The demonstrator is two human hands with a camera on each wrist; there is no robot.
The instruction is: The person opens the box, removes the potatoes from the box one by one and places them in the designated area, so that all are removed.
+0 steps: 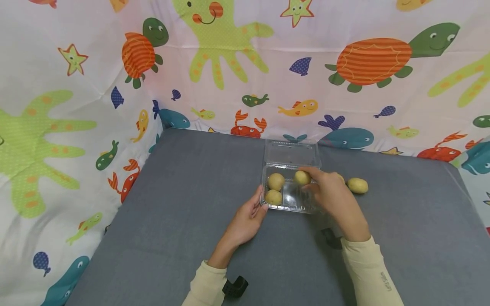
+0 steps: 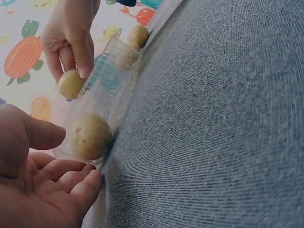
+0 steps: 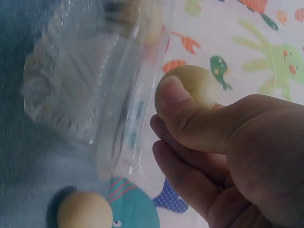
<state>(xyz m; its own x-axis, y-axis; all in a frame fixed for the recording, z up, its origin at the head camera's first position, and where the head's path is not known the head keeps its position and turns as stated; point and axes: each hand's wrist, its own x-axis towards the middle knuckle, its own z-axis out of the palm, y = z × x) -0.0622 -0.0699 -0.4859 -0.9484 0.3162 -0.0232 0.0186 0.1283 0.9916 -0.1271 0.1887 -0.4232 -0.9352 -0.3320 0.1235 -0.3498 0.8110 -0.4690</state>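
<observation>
A clear plastic clamshell container (image 1: 292,208) lies on the grey cloth with its lid (image 1: 292,154) folded back toward the wall. Two small potatoes (image 1: 276,182) sit one behind the other along its left side. My left hand (image 1: 245,221) holds the container's front left corner, thumb at the front and fingers along the side. Over the container's right half, my right hand (image 1: 337,199) pinches another potato (image 3: 194,85) between thumb and fingers. In the left wrist view this potato shows above the tray wall.
To the right of the container, a potato (image 1: 357,185) rests on the grey table cloth (image 1: 199,178). Beside it another potato (image 1: 340,178) is mostly hidden behind my right hand. A printed sea-animal curtain (image 1: 229,38) stands along the back and left edges.
</observation>
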